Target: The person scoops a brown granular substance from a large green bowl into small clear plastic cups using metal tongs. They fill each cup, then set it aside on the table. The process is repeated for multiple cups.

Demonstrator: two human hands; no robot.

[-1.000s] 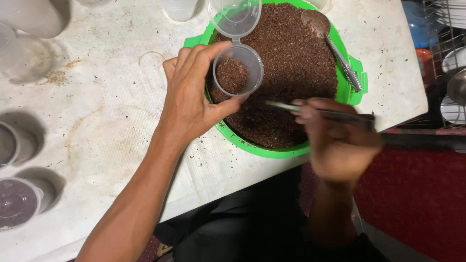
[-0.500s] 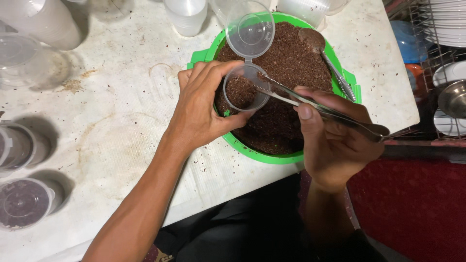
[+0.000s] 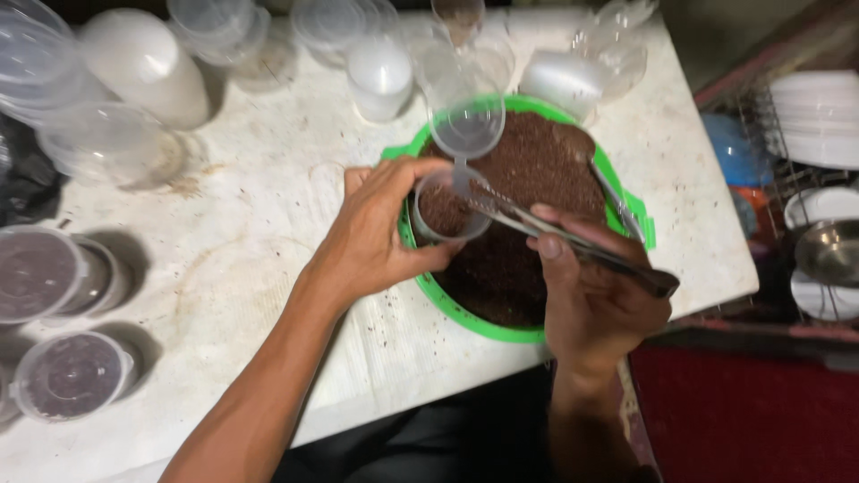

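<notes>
A small clear cup, partly filled with dark brown granules, is gripped by the left hand over a round green tub holding the same brown material. A metal spoon is clasped in the right hand, its tip at the cup's rim. A second spoon lies in the tub. Three lidded cups with dark contents, possibly four, are seen at the left of the white worktop; empty clear cups are clustered along its far edge.

Likely a kitchen: dish rack with plates beside table.
</notes>
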